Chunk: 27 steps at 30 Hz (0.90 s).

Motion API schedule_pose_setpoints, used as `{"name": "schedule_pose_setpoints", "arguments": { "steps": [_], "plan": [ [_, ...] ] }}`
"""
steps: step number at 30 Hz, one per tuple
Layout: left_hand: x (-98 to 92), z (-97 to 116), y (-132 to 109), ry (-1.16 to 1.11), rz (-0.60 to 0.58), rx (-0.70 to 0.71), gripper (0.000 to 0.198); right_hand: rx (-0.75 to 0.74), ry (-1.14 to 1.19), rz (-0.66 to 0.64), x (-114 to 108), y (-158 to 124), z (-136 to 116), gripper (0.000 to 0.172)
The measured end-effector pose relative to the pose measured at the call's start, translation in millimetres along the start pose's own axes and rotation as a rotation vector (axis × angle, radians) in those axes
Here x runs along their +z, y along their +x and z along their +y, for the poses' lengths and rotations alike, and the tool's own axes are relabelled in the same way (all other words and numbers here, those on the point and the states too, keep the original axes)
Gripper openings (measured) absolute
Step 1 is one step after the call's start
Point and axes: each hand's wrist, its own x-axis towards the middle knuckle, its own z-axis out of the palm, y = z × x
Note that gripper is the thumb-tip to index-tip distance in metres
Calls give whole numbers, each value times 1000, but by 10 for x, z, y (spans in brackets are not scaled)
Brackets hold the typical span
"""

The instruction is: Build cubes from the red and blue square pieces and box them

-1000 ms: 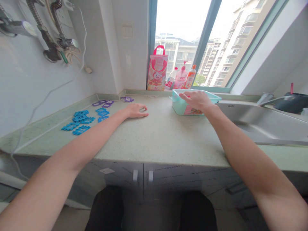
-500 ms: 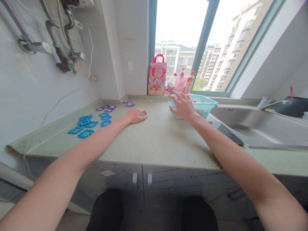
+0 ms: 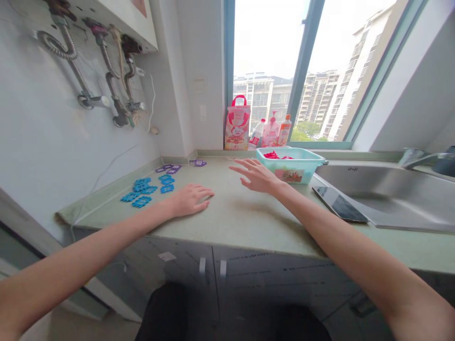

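My left hand (image 3: 192,199) lies on the countertop (image 3: 227,218), fingers stretched toward the right, holding nothing. Left of it are several flat blue interlocking pieces (image 3: 141,201) with notched edges, partly overlapping. Behind those lie a few similar purple pieces (image 3: 173,169) near the wall. My right hand (image 3: 256,175) hovers over the counter with its fingers apart and nothing in them. Close by on its right stands a light turquoise plastic basket (image 3: 308,166) with a picture label. Red pieces (image 3: 272,155) show inside the basket.
A smartphone (image 3: 337,204) lies at the edge of the steel sink (image 3: 391,194). On the windowsill side stand a pink bag (image 3: 237,129), a pump bottle (image 3: 271,132) and other bottles. A white cable (image 3: 115,161) runs along the left wall, below metal hoses.
My right hand has moved left, away from in front of the basket. My left hand has come nearer and its curled fingers have straightened. The view has shifted.
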Motion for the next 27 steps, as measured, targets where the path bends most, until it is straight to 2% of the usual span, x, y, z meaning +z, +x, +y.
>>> {"name": "schedule_pose_setpoints", "arguments": {
  "steps": [3, 6, 13, 17, 22, 27],
  "plan": [
    [-128, -106, -445, 29, 40, -69, 50, 6, 7, -1, -2, 8, 6, 63],
    [-198, -388, -745, 109, 52, -193, 60, 0, 27, -22, 29, 13, -23, 63],
    [-130, -1130, -1055, 165, 63, -413, 71, 3, 32, -50, 56, 19, -50, 60],
    [-79, -1458, -1125, 128, 34, -582, 71, 24, 22, -71, 56, 6, 0, 62],
    [-83, -1721, -1001, 59, -100, -719, 81, 48, -9, -134, 76, -8, 32, 64],
    [-18, -1847, -854, -19, -205, -617, 105, 54, -10, -194, 129, -10, 27, 67]
  ]
}}
